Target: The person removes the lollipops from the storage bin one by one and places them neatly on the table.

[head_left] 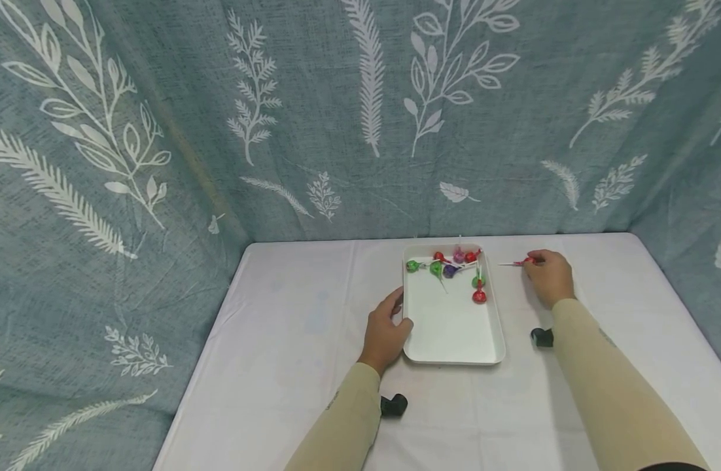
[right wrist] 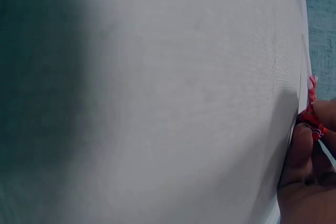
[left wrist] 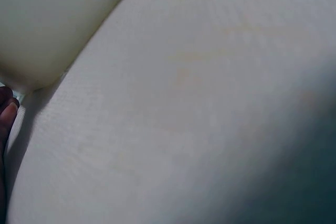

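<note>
My left hand (head_left: 386, 332) holds the left side of a white rectangular tray (head_left: 449, 333), thumb at its rim. Wrapped lollipops lie in the tray's far part: a green one (head_left: 412, 266) at the left, a purple one (head_left: 450, 271) in the middle, a red one (head_left: 479, 297) by the right side, and several others. To the right of the tray, my right hand (head_left: 551, 276) pinches a red-wrapped lollipop (right wrist: 313, 124) by its head, close over the table. Its white stick points left, toward the tray. In the left wrist view only a few fingertips (left wrist: 7, 109) show beside the tray's corner.
A white cloth (head_left: 296, 340) covers the table. Behind it hangs a grey-green curtain (head_left: 313, 118) with white leaf prints, which also runs along both sides. A dark wrist-camera piece shows beside each sleeve.
</note>
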### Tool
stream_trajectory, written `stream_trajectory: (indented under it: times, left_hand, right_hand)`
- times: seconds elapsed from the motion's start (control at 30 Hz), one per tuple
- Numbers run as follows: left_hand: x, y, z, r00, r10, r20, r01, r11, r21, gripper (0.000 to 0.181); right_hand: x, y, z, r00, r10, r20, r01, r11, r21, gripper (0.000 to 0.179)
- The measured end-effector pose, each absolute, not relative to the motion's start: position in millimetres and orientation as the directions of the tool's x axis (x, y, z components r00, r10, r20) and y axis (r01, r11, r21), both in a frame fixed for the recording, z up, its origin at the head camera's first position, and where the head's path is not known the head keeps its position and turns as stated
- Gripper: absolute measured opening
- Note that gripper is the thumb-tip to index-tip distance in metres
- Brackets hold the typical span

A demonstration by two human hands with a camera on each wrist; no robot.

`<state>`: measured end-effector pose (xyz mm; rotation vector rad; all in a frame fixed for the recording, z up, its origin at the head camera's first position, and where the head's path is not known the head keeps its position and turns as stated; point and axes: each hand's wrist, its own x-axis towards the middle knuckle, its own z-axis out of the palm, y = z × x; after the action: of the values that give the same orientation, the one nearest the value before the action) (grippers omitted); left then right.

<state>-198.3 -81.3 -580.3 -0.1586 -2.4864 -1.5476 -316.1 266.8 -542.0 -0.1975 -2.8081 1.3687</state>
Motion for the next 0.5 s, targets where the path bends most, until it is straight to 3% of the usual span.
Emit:
stream_trajectory:
  times: [0.5]
  left_hand:
    - [-197.3, -81.8, -579.4, -0.975, -0.019, 0.219, 0.188, 0.445, 0.875, 0.067]
  right_hand:
    - [-315.2, 267.2, -541.3, -0.996, 0.085, -0.008, 0.059, 0.621, -0.781, 0.042]
